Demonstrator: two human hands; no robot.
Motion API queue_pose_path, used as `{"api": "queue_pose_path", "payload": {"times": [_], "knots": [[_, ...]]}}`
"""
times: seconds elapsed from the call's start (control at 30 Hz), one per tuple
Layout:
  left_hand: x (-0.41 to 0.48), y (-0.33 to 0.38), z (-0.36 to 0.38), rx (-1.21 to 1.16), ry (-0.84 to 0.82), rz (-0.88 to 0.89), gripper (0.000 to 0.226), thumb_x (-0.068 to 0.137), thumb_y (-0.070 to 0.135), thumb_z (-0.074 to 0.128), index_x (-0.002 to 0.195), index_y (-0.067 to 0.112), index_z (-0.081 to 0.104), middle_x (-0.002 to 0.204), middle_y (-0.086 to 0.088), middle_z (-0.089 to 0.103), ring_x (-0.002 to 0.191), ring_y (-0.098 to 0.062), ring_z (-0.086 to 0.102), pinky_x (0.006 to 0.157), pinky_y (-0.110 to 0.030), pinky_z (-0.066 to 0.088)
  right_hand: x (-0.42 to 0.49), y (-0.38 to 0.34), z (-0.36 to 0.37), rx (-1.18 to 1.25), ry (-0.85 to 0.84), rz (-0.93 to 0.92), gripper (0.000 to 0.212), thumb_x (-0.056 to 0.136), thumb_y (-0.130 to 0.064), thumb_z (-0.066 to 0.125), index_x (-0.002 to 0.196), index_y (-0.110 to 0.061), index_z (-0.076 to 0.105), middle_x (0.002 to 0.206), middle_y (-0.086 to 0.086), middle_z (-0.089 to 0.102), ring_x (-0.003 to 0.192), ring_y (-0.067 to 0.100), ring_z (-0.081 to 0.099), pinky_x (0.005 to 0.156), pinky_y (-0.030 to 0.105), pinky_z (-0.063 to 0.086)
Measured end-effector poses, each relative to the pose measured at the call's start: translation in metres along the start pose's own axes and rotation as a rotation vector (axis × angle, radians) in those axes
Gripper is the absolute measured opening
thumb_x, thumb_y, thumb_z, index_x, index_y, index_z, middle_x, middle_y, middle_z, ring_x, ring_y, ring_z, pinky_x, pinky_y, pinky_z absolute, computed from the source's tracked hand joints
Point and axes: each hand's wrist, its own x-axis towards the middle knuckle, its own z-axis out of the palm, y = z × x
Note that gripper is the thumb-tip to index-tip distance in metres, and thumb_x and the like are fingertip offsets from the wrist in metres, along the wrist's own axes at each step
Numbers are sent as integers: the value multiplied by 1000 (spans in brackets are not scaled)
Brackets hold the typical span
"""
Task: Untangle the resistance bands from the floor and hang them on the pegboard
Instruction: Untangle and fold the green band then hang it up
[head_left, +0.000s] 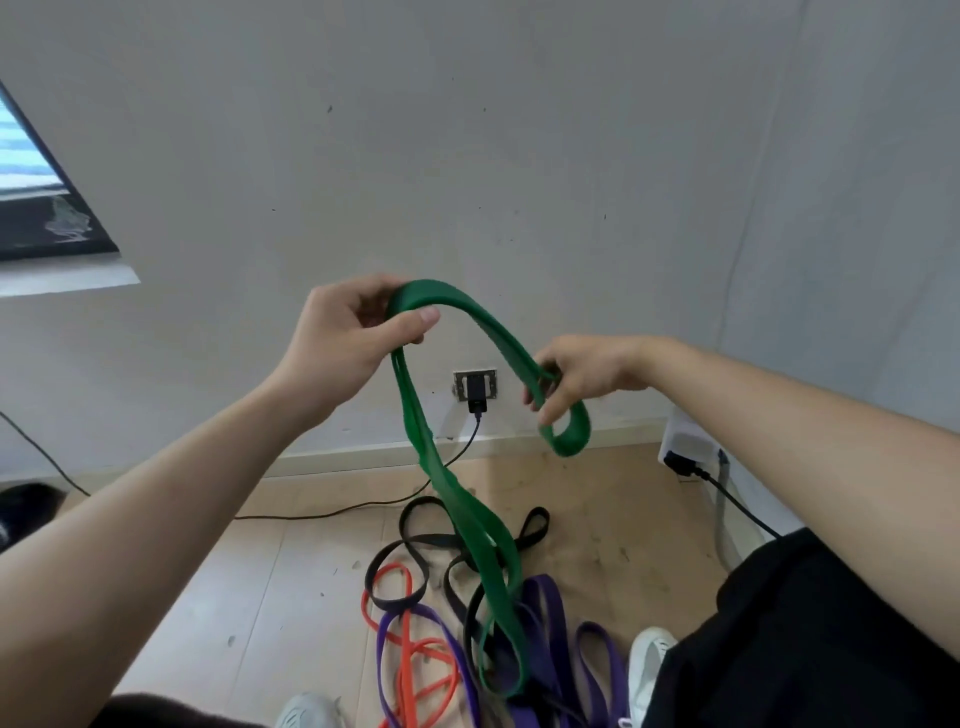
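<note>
A wide green resistance band (457, 499) is lifted off the floor in front of the wall. My left hand (348, 332) pinches its top fold between thumb and fingers. My right hand (582, 371) grips the other end, whose short loop hangs below my fingers. The band's long loop droops down into the pile on the floor. There a black band (410, 540), an orange band (415, 660) and a purple band (550, 618) lie tangled together. No pegboard is in view.
A wall socket with a black charger (476, 387) sits low on the wall, its cable running left along the wooden floor (249, 597). A white power strip (688, 447) lies at the right. My shoes (649, 665) stand beside the pile. A dark-framed window is upper left.
</note>
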Motion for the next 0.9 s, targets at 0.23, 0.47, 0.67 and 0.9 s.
{"api": "queue_pose_path", "payload": {"times": [0.23,0.47,0.67,0.9], "knots": [[-5,1,4,-8,-133,-3,18,86,12,77,104,14,75,86,3,77,78,-8,70,77,-20,56,-4,-45,9,499,71,-369,39,85,-11,76,123,-11,64,122,9,69,115,20,65,103,36,49],[-6,-14,-6,59,-144,-50,19,84,13,81,102,16,74,84,5,74,77,-10,65,79,-29,55,-13,-66,5,545,362,-472,25,84,-12,77,106,-2,72,92,10,69,85,15,63,85,34,52],[-10,-41,12,205,-203,-158,13,83,6,78,89,10,68,84,-10,70,78,-17,68,89,-43,60,-21,-72,-5,698,500,-550,19,85,-3,73,103,-10,71,90,2,69,85,14,64,87,35,54],[-9,-59,20,211,-262,-232,8,86,10,75,92,12,69,96,-14,74,95,-31,71,96,-48,57,-25,-52,-30,1109,716,-527,7,89,-8,69,96,-10,69,86,3,65,84,20,61,92,39,52]]}}
